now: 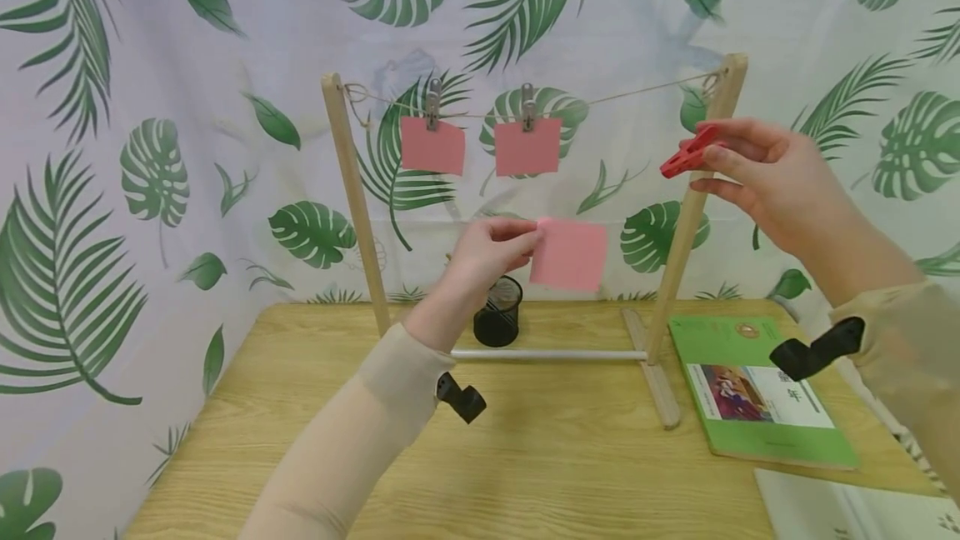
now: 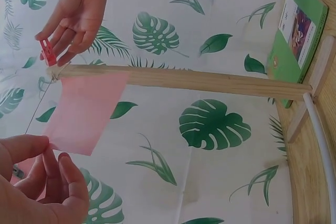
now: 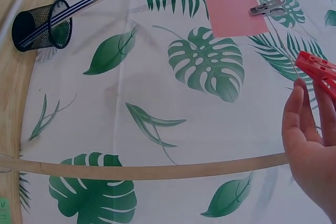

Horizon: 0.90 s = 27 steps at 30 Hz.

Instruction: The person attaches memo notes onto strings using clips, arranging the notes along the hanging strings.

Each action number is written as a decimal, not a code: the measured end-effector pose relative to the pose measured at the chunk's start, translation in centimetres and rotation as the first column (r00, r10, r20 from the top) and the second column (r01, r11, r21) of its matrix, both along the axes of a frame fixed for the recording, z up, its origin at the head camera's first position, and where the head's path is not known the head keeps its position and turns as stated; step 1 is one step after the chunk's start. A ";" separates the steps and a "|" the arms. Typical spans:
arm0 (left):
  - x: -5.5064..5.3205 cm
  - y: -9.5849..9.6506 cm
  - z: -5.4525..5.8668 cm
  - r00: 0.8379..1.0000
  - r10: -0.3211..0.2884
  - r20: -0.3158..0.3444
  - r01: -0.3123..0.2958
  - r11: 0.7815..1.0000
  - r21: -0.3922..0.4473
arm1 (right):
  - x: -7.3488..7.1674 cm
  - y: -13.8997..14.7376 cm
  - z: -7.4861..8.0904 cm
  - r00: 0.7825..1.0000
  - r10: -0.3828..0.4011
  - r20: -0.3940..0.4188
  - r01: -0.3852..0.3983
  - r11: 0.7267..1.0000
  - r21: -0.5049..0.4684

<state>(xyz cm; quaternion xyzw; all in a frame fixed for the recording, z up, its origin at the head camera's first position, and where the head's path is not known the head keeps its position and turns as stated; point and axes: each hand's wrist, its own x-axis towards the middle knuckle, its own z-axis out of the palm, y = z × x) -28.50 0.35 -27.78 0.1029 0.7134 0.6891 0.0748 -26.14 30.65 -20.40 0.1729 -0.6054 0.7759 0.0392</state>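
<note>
My left hand pinches a pink paper square by its upper left corner, below the string and in front of the wooden frame. In the head view my right hand holds a red clothespin between thumb and fingers, near the frame's right post. On the string hang two more pink papers, a left one and a right one, each under a metal clip. The right wrist view shows the red clothespin close to the string.
Behind the frame's white bottom bar stands a black mesh pen cup with pencils. A green book lies to the right on the wooden table, with a white booklet before it. A leaf-patterned curtain hangs behind.
</note>
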 end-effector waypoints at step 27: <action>-1.8 3.7 3.3 0.999 0.032 -0.004 -0.030 0.980 0.195 | -2.6 -0.9 5.6 0.998 -0.053 -0.037 0.058 0.989 0.133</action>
